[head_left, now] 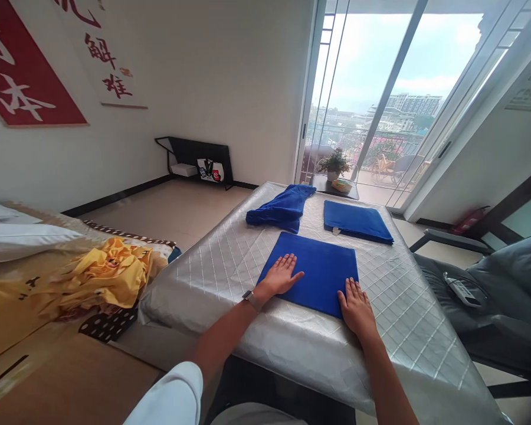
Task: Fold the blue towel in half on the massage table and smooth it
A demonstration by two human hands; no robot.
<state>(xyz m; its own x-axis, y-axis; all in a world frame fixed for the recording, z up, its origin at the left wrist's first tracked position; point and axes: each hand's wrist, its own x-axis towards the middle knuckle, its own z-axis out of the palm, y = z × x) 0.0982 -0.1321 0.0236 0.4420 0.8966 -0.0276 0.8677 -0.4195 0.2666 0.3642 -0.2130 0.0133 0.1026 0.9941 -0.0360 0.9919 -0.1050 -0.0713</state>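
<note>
A blue folded cloth (321,262) lies flat in a near-rectangle on the silver quilted table cover (221,265). My left hand (281,276) rests palm down on its left part, fingers stretched out. At its right front corner lies my right hand (356,304), also flat with straight fingers, touching the edge. Behind and to the right is a second folded blue cloth (358,221) with a small white tag at its front edge. Farther back on the left sits a loosely bunched blue cloth (283,208).
Yellow printed cloth (110,271) lies heaped on the left. Past the table's far edge, a small table (321,186) holds a potted plant (334,162) before the sliding glass door. A dark armchair (504,277) with a white device (464,290) on it stands at the right.
</note>
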